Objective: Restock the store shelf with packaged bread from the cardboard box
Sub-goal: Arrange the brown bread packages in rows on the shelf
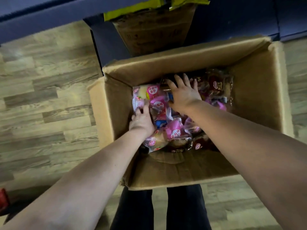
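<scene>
Bread packs [175, 130]: loose heap in bottom of the cardboard box [257, 100]. Mostly pink/clear wrappers w/ round logo. One pink-and-yellow pack [147, 92] at far L of heap, darker red-brown packs [216, 85] bunched in far R corner. Near strip of box bottom shows bare cardboard.

R hand [184, 95]: reaching deep, palm down on middle of heap. Fingers [178, 80] straight and spread, lying flat on the wrappers; touching, not gripping anything. I can't see under the palm.

L hand [142, 123]: at L edge of heap, close to box's L wall. Fingers [138, 112] bent down into a clear/pink wrapper. From my feed I can't tell if they've closed on a pack or just rest on it. Hands are apart, a few packs between them. Both forearms bare, coming in over the near rim.

Box: top open, flaps up, sits on wood-plank floor [41, 97] directly in front of the person's legs in dark trousers [184, 209]. Far rim is near the dark blue shelf base [232, 22]. Beyond the far rim there's a 2nd carton [152, 34] w/ yellow-green tape [132, 13] on top, set into a gap in the blue unit.

Small red obj [3, 199] at L frame edge, on the floor, too cut off to ID. Pic a bit blurred; print on packs not legible to me.
</scene>
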`<state>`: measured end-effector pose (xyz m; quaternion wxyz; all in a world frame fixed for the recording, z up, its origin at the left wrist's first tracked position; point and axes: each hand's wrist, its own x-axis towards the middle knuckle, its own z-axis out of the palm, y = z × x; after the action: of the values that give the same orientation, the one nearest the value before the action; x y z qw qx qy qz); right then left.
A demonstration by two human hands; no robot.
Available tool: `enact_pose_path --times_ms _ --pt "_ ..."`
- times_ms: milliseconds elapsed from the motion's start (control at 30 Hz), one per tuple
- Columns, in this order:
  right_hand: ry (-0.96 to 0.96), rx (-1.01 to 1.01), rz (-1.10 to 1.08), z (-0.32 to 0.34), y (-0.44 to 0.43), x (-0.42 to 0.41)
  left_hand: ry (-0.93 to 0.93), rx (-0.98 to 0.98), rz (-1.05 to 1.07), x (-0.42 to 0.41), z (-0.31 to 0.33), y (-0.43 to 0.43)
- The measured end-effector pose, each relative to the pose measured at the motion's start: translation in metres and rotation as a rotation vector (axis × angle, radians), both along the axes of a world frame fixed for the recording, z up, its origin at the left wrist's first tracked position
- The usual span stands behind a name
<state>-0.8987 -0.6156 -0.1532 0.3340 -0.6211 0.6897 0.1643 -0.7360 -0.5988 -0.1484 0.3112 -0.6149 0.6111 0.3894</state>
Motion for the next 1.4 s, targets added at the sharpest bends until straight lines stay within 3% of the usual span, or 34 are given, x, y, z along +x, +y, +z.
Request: enact_pose_path --times_ms 133,367,500,667,833,1133,1400 --pt "0.131 -0.040 0.079 -0.002 -0.006 0.009 -0.003 -0.057 0.017 0.010 0.001 0.007" --pt "0.093 0.090 -0.019 0.013 -0.003 0.024 0.133 -0.195 0.001 0.001 0.023 -0.002" --pt "0.053 0.169 -0.102 0.025 0.004 0.024 0.134 -0.146 0.044 -0.001 0.032 -0.008" --pt "-0.002 0.127 -0.157 0.045 0.014 0.021 0.167 -0.195 0.062 0.001 0.045 -0.009" --pt "-0.065 0.007 -0.223 0.069 0.019 0.023 0.314 -0.276 0.239 -0.003 0.075 -0.009" --pt "-0.071 -0.180 -0.196 0.149 0.016 0.017 0.383 -0.421 0.284 -0.006 0.155 -0.021" --pt "-0.014 -0.354 -0.063 0.292 -0.007 0.001 0.462 -0.552 0.178 -0.012 0.285 -0.043"
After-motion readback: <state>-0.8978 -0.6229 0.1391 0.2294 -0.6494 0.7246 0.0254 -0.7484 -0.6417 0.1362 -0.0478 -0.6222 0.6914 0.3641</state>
